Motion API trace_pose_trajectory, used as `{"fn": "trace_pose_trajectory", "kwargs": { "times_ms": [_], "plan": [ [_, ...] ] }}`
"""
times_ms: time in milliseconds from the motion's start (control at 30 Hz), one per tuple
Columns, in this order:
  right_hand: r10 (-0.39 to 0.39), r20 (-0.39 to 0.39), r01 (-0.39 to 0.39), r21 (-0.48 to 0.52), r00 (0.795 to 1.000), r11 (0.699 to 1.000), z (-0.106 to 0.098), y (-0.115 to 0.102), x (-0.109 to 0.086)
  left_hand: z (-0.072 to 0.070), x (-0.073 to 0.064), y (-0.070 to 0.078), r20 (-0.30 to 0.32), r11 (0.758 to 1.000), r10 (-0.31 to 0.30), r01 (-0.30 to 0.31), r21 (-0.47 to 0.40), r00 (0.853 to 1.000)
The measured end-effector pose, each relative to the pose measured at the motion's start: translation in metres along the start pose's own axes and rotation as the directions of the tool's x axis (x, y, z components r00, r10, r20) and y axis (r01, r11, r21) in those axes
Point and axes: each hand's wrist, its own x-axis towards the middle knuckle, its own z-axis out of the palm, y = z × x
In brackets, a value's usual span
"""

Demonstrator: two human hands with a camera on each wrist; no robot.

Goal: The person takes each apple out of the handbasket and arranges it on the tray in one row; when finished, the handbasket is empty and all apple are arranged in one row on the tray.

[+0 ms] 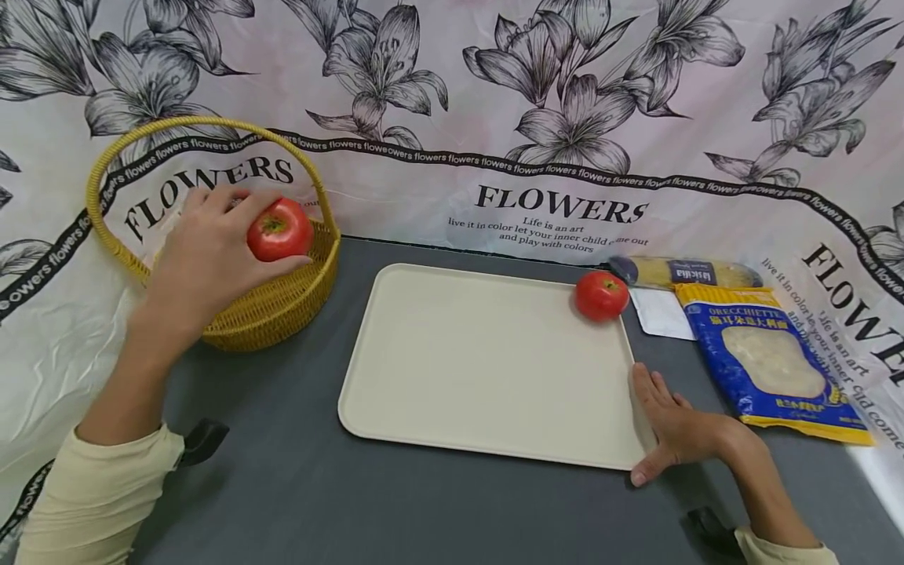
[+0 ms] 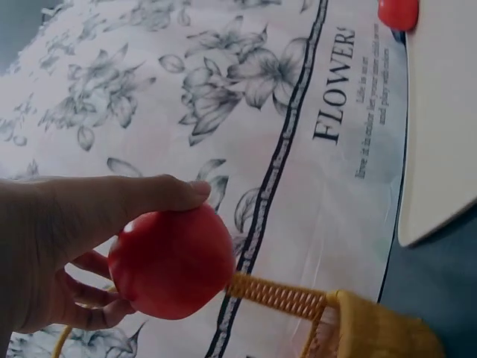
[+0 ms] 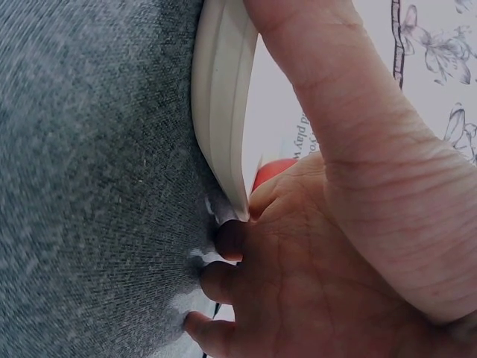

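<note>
A red tomato point(image 1: 279, 229) is gripped by my left hand point(image 1: 212, 247), thumb on one side and fingers on the other. It is held up over the yellow woven basket point(image 1: 311, 294), beside its tall handle. In the left wrist view the tomato point(image 2: 173, 262) shows smooth and whole, with the basket rim point(image 2: 384, 324) lower right. My right hand point(image 1: 681, 431) lies against the right edge of a cream rectangular tray point(image 1: 487, 365), its thumb at the near corner and its fingers extended along the side. Another tomato point(image 1: 601, 297) sits at the tray's far right corner.
Right of the tray lies a blue and yellow bag of orecchiette pasta point(image 1: 777, 361). Behind it are a long pasta packet point(image 1: 688, 272) and a small white packet point(image 1: 662, 312). A flower-printed sheet point(image 1: 395, 188) rises behind the grey tabletop point(image 1: 424, 510).
</note>
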Motion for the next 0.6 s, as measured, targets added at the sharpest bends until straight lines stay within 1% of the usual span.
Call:
{"fn": "trace_pose_trajectory", "kwargs": {
  "times_ms": [100,233,333,400,500,600],
  "plan": [
    [0.001,-0.004,-0.001,-0.009,1.0,1.0,-0.002,0.001,0.0,0.006,0.006,0.013,0.0,0.997,0.062,-0.062,-0.043,0.998],
    [-0.002,-0.001,0.002,-0.013,1.0,1.0,-0.003,0.003,0.0,0.024,0.015,0.032,0.005,0.986,0.14,-0.139,-0.087,0.99],
    [-0.006,0.0,0.006,-0.004,1.0,1.0,-0.002,0.004,0.0,0.041,0.024,0.048,0.016,0.978,0.173,-0.17,-0.122,0.985],
    [-0.003,0.003,0.003,0.001,1.0,1.0,-0.002,0.004,0.001,0.052,0.03,0.061,0.035,0.973,0.188,-0.181,-0.143,0.982],
    [-0.014,0.001,0.014,0.014,1.0,1.0,-0.001,0.004,0.001,0.069,0.039,0.079,0.068,0.962,0.229,-0.216,-0.168,0.971],
    [-0.012,-0.006,0.012,0.009,1.0,1.0,-0.001,0.005,-0.001,0.087,0.049,0.1,0.096,0.944,0.291,-0.269,-0.192,0.952]
  ]
}}
